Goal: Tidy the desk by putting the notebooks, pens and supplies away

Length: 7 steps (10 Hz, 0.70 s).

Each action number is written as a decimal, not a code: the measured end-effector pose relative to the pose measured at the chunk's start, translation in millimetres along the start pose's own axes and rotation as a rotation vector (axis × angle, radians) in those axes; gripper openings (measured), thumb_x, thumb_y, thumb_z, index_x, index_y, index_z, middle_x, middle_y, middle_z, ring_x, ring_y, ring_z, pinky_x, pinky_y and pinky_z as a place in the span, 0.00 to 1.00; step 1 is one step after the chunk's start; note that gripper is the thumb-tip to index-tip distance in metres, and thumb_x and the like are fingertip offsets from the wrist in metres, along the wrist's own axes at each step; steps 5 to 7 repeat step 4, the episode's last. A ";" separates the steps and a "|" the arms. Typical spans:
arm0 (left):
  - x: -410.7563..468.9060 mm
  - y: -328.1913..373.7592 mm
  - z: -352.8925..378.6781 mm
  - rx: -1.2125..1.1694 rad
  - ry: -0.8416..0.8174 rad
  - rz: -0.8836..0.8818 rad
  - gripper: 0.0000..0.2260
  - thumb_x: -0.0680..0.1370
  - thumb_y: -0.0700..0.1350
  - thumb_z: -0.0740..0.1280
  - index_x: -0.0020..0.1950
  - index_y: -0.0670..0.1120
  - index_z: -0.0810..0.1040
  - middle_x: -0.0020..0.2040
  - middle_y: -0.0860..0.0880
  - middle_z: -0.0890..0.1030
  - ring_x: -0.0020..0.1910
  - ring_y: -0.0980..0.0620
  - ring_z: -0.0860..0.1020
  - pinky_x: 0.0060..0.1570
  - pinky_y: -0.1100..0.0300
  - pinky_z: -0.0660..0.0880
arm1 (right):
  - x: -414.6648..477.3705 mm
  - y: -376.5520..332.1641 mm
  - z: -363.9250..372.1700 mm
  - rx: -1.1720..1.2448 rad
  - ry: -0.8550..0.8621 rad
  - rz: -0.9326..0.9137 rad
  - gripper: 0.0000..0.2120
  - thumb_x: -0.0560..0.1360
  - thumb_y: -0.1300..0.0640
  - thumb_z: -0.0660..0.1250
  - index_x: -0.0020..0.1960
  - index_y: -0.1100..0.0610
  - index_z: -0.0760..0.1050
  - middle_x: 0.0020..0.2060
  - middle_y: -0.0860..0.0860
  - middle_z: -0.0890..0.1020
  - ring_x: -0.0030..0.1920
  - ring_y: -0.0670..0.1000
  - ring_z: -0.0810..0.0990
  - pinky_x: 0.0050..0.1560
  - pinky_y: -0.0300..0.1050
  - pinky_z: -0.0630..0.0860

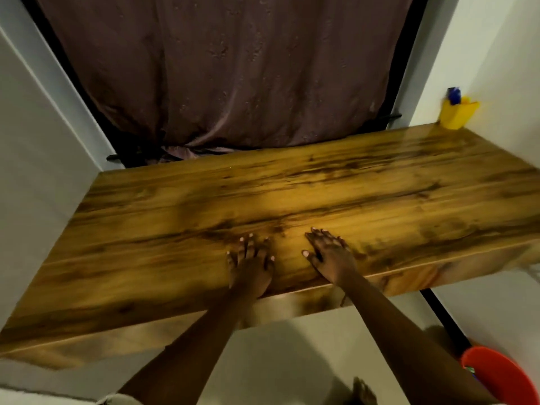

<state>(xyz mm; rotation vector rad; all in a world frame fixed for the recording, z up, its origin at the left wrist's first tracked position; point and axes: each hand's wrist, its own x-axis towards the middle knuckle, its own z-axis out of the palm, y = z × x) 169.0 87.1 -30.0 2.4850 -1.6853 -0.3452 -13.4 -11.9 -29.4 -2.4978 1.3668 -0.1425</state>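
Observation:
A wooden desk (pixel 175 217) fills the middle of the head view, its top bare except for one holder. My left hand (pixel 251 261) lies flat on the desk near its front edge, fingers straight and spread. My right hand (pixel 330 252) rests flat beside it, a little to the right, fingers straight. Neither hand holds anything. A yellow pen holder (pixel 458 114) stands at the desk's far right corner against the wall, with something blue (pixel 453 95) sticking out of it. No notebooks or loose pens show on the desk.
A dark purple curtain (pixel 228 77) hangs behind the desk. White walls close in on the left (pixel 35 159) and right (pixel 496 54). A red bucket (pixel 496 372) sits on the pale floor at the lower right.

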 end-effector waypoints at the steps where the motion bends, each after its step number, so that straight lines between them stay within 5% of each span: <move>1: 32.1 44.8 12.4 -0.002 0.046 -0.002 0.24 0.81 0.56 0.48 0.77 0.57 0.49 0.79 0.48 0.47 0.77 0.45 0.43 0.72 0.41 0.40 | 15.4 35.7 -11.1 -0.044 0.010 -0.006 0.27 0.79 0.39 0.50 0.76 0.45 0.52 0.77 0.45 0.53 0.76 0.47 0.50 0.74 0.51 0.48; 3: 83.2 126.8 26.1 0.016 0.059 -0.068 0.25 0.80 0.57 0.49 0.77 0.57 0.49 0.79 0.48 0.48 0.77 0.45 0.44 0.72 0.42 0.41 | 45.9 107.7 -35.7 -0.072 0.019 0.000 0.31 0.76 0.37 0.43 0.75 0.49 0.56 0.77 0.47 0.54 0.77 0.48 0.50 0.74 0.53 0.49; 4: 103.9 148.9 26.6 0.008 0.070 -0.051 0.27 0.77 0.60 0.47 0.77 0.57 0.52 0.79 0.49 0.50 0.77 0.47 0.44 0.72 0.42 0.41 | 66.8 139.9 -46.5 -0.063 0.035 -0.033 0.41 0.67 0.35 0.34 0.74 0.51 0.59 0.76 0.50 0.57 0.76 0.50 0.55 0.72 0.52 0.53; 7: 103.9 148.9 26.6 0.008 0.070 -0.051 0.27 0.77 0.60 0.47 0.77 0.57 0.52 0.79 0.49 0.50 0.77 0.47 0.44 0.72 0.42 0.41 | 66.8 139.9 -46.5 -0.063 0.035 -0.033 0.41 0.67 0.35 0.34 0.74 0.51 0.59 0.76 0.50 0.57 0.76 0.50 0.55 0.72 0.52 0.53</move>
